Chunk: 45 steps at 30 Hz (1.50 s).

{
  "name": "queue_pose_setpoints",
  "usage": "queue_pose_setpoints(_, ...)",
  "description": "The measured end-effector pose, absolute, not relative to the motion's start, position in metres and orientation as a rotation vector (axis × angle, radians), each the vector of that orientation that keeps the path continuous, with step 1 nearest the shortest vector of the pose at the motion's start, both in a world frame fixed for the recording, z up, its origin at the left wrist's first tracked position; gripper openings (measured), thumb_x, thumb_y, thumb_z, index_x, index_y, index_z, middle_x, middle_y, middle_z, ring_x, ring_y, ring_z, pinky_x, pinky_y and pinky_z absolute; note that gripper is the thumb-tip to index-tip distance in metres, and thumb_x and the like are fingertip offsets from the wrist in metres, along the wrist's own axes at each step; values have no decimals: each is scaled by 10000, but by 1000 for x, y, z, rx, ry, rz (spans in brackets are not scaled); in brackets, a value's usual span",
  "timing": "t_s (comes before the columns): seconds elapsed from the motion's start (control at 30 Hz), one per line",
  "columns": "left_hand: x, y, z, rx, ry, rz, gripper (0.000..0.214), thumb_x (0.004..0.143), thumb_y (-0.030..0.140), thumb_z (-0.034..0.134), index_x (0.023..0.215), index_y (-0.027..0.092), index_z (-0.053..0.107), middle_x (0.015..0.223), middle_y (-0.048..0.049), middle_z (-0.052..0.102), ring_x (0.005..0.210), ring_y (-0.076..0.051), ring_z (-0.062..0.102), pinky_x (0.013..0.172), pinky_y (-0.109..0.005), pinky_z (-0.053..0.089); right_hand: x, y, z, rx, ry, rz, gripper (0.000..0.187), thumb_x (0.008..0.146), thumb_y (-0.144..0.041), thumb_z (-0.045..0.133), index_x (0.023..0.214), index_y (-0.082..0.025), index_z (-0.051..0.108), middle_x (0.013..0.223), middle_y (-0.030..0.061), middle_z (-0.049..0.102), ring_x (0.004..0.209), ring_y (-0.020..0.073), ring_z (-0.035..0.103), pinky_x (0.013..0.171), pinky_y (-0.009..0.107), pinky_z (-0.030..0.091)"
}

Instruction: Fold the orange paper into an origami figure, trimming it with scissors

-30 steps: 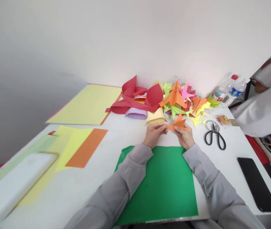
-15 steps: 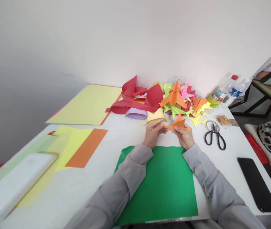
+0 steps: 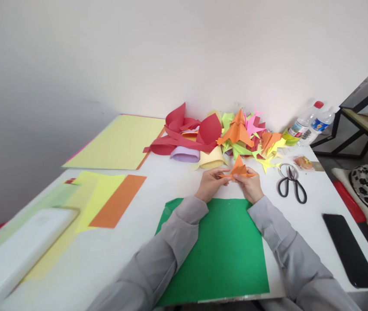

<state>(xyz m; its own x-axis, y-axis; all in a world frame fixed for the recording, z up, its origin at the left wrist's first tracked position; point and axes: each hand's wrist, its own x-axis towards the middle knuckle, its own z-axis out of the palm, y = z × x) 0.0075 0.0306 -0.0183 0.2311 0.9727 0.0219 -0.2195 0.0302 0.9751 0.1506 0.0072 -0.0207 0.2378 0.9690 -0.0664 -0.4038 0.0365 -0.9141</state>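
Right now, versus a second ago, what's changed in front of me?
The folded orange paper plane has shifted slightly left, its wing reaching further into the left hand. A person in pale clothing has left view at right. The right hand still holds the plane; the black-handled scissors and rectangular green sheet stayed put.

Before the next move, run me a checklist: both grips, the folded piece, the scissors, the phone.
1. Left hand grip, on the folded orange paper: ok, fingertips at its left end.
2. Right hand grip, on the same paper: ok, thumb and fingers pinching it.
3. Creases under the fingers: cannot tell, hidden.
4. Paper lifted off the table: cannot tell from this angle.
5. Scissors apart from the hands: ok, lying to their right.
6. Black phone apart from the right sleeve: ok.
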Motion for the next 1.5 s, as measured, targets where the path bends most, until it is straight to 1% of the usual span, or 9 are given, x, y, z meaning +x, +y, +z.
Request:
queue_pose_setpoints(0.23,8,31,-18,1085,879,1112,417,537,322,807,873,100,700,516,-9,645,456,-124,587,525,-274,520,150,7,-16,-1008,-679,1215,330,451,-195,844,691,-158,620,604,-21,663,499,100,562,505,243,458)
queue_pose_setpoints(0.4,7,31,-18,986,818,1115,472,559,357,795,924,82,677,579,-47,682,554,-180,656,583,-326,555,150,7,-15,-993,-627,1238,338,448,-180,841,705,-151,623,617,-24,660,523,99,572,514,232,460)
queue_pose_setpoints(0.5,6,31,-19,968,788,1119,465,579,364,783,931,81,672,603,-59,691,582,-194,671,587,-332,560,151,7,-16,-982,-623,1248,335,454,-178,838,708,-151,622,621,-20,663,529,103,575,523,239,466)
queue_pose_setpoints(0.6,7,31,-17,1000,801,1145,443,582,362,780,914,87,679,613,-52,690,585,-189,668,577,-325,561,151,8,-17,-988,-640,1240,327,460,-180,838,704,-153,621,621,-16,668,520,104,576,525,243,464)
queue_pose_setpoints(0.73,8,30,-14,1076,845,1179,446,516,332,814,882,106,692,663,-38,701,552,-151,639,582,-322,567,151,8,-21,-1020,-738,1197,298,481,-186,833,693,-155,625,591,-17,665,496,105,567,523,245,450)
queue_pose_setpoints(0.8,8,30,-14,1095,852,1177,441,501,324,819,867,110,696,634,-27,692,524,-140,624,578,-315,560,151,7,-23,-1033,-780,1185,286,488,-182,830,688,-156,628,577,-19,663,491,105,564,524,244,445)
queue_pose_setpoints(1.07,7,32,-17,1146,879,1215,362,523,267,804,841,129,700,514,35,595,469,-87,541,519,-236,469,150,6,-21,-1062,-796,1186,282,485,-188,827,682,-162,626,565,-19,658,491,116,565,528,256,447)
queue_pose_setpoints(1.3,7,35,-22,1117,928,1235,356,537,273,808,845,129,699,468,60,523,439,-62,466,488,-216,408,150,8,-18,-1061,-693,1199,316,453,-190,840,674,-156,616,563,-19,652,468,105,550,502,246,442)
queue_pose_setpoints(1.5,7,36,-24,1085,859,1230,330,578,284,787,859,135,698,454,66,506,434,-67,451,495,-231,406,150,7,-16,-1049,-665,1212,321,445,-193,840,664,-159,608,561,-23,646,465,103,548,488,243,450)
